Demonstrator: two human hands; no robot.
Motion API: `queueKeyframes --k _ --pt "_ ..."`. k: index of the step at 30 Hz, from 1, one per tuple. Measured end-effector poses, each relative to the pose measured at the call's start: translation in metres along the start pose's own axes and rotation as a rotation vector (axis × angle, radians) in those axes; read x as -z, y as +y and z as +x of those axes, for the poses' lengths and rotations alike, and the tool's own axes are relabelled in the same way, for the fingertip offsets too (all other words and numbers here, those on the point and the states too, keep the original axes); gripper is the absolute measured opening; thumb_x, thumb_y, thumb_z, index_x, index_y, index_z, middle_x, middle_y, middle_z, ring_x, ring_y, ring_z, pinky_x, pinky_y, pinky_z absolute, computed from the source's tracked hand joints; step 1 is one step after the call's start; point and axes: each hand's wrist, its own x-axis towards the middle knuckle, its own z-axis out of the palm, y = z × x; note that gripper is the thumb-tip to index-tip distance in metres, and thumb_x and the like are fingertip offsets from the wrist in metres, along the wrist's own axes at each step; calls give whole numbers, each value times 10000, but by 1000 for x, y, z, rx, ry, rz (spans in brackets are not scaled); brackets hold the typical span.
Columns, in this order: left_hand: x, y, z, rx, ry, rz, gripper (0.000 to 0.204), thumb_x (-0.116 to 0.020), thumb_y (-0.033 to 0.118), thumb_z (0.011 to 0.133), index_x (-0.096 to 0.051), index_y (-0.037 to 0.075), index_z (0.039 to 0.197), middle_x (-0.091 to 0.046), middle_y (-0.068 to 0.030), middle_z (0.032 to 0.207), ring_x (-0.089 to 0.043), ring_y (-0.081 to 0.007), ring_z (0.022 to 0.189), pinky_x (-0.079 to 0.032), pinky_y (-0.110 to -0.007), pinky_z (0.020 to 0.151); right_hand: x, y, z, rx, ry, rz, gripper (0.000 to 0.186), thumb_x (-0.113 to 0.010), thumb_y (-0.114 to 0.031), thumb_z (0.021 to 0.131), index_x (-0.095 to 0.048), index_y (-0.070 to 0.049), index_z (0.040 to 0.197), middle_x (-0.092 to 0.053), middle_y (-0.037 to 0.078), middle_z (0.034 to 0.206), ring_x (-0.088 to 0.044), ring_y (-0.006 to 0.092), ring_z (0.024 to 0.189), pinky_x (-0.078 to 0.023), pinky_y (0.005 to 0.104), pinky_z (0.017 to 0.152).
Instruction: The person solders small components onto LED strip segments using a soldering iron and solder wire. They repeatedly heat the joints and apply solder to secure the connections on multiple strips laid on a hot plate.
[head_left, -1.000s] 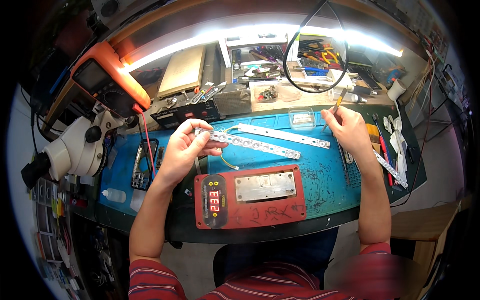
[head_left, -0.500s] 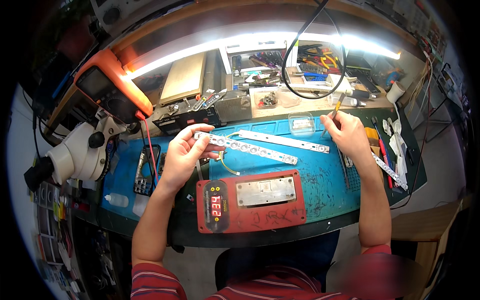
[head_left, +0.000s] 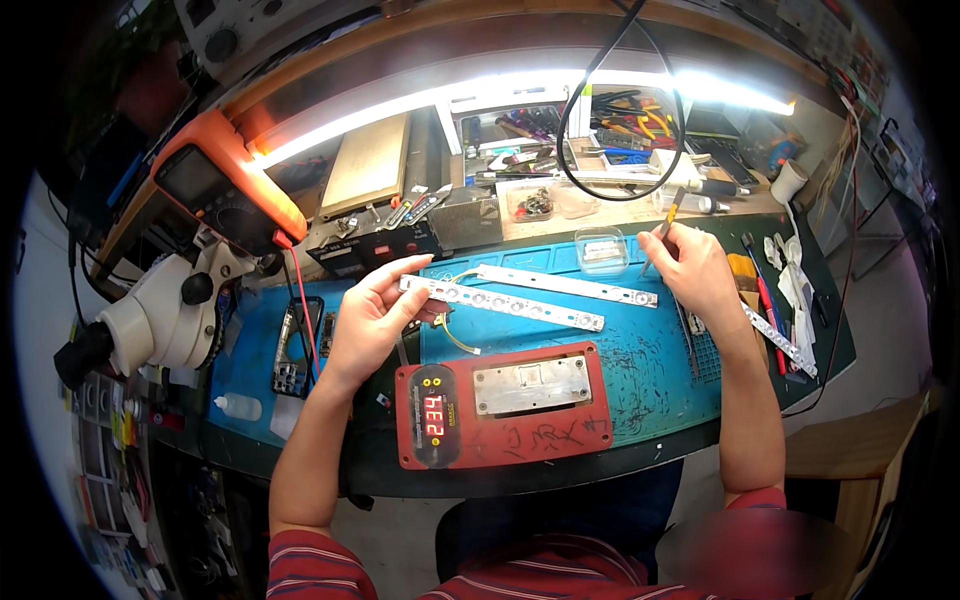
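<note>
My left hand point(head_left: 375, 318) grips the left end of a long white light strip point(head_left: 510, 302) lying across the blue work mat point(head_left: 640, 370). A second white strip point(head_left: 566, 285) lies just behind it. My right hand point(head_left: 692, 272) holds a thin tool with a yellow handle point(head_left: 672, 212), its tip pointing down near a small clear plastic box point(head_left: 601, 248). A red heating plate with a lit red display point(head_left: 502, 402) sits at the front of the mat, between my forearms.
A white microscope point(head_left: 160, 318) and an orange meter point(head_left: 222, 190) stand at the left. A black looped cable point(head_left: 620, 130) hangs at the back over trays of pliers. Brushes, a ruler point(head_left: 778, 340) and tweezers lie at the right. A small white bottle point(head_left: 236, 406) lies front left.
The view has shifted slightly. My left hand stays on the strip's end and my right hand holds the tool in about the same spot near the clear box.
</note>
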Motion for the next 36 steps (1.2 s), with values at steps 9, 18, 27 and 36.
queueKeyframes --k 9,18,27,36 --pt "2 -1 -1 15 -32 39 343 -581 70 990 -522 -43 1308 -700 -107 996 -686 -140 905 -562 -267 811 -1 0 0 8 5 2 403 -657 -361 912 -686 35 849 -675 193 725 -671 305 646 -512 378 622" --pt "1 -2 -1 1 -74 47 318 -544 46 1002 -521 -38 1308 -699 -98 992 -671 -125 913 -549 -263 831 0 2 0 21 18 3 406 -660 -363 910 -691 36 840 -667 201 724 -662 319 642 -506 389 616" --pt "1 -3 -1 -3 -98 70 325 -534 37 1003 -509 -41 1318 -694 -119 1021 -673 -141 939 -552 -275 844 -5 6 1 81 32 11 359 -660 -310 928 -686 47 904 -636 149 682 -588 196 594 -456 344 576" --pt "0 -3 -1 -2 -111 65 331 -547 50 1001 -513 -42 1317 -699 -126 1027 -678 -147 935 -552 -277 840 -4 7 1 67 26 0 367 -658 -326 923 -690 39 894 -623 151 667 -584 215 585 -449 352 570"
